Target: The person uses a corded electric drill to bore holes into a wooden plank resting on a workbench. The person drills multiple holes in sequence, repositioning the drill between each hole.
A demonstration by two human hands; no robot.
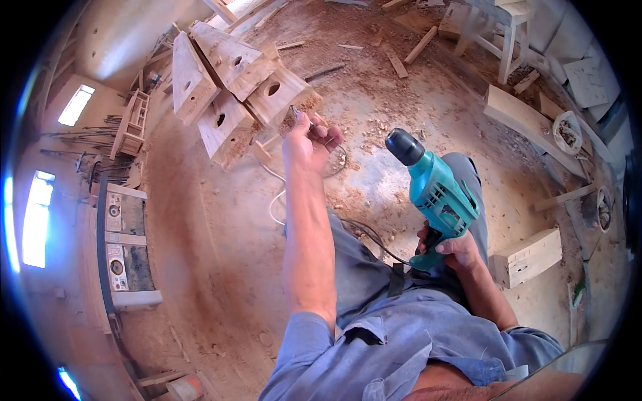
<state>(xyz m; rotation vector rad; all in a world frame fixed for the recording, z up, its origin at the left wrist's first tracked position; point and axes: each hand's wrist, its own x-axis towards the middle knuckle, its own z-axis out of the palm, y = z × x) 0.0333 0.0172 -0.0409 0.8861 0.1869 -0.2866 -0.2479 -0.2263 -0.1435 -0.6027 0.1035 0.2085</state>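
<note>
1. The drill [438, 194] rests on the person's lap, chuck [404, 146] pointing up and away and empty as far as I can see; the right hand [455, 250] is closed round its grip; a finger on the trigger could spin the chuck near the other hand.
2. The left hand [311, 137] is raised, fingers pinched on a small metal bit [299, 115]; so thin a piece could slip and vanish in the sawdust on the floor [200, 220].
3. The cord [364, 234] trails over the thigh to the floor; it could snag the leg or tug the drill off the lap.
4. The wooden birdhouses [231, 80] lie heaped near the floor's far-left edge, beyond the left hand; a wood block [528, 257] lies just right of the knee, a trip risk.
</note>
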